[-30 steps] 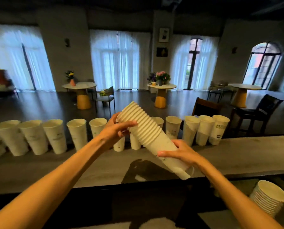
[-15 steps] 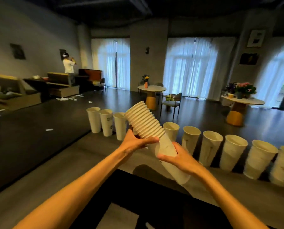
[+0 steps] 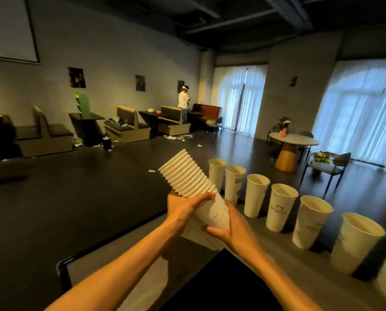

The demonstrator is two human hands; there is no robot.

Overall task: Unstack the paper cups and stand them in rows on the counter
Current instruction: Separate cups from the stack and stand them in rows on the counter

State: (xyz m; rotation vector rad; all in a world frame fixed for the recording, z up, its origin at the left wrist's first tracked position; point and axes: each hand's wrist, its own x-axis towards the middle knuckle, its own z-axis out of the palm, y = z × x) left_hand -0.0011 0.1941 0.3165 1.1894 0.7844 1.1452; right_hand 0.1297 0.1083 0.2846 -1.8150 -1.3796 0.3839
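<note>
- Centrally in the frame, a stack of paper cups (image 3: 195,194) was held tilted, its ribbed rims pointing to the upper left and its base down toward the lower right.
- The left hand (image 3: 183,207) gripped the stack just below the rims, thumb curled over the top of the outer cup's wall.
- The right hand (image 3: 230,230) wrapped round the base end of the stack, fingers curled under it.
- A row of single cups (image 3: 279,207) stood upright along the counter (image 3: 288,265), running from the centre of the frame to the lower right edge; the nearest ones at the right were blurred.
- The cup at the far end of that row (image 3: 216,172) stood just behind the held stack.
- At the right, a round table (image 3: 293,142) carried a vase of flowers (image 3: 285,126), with a chair (image 3: 326,167) beside it.
- In the upper middle, a person in a white shirt (image 3: 184,102) stood by the booth seats (image 3: 129,126).
</note>
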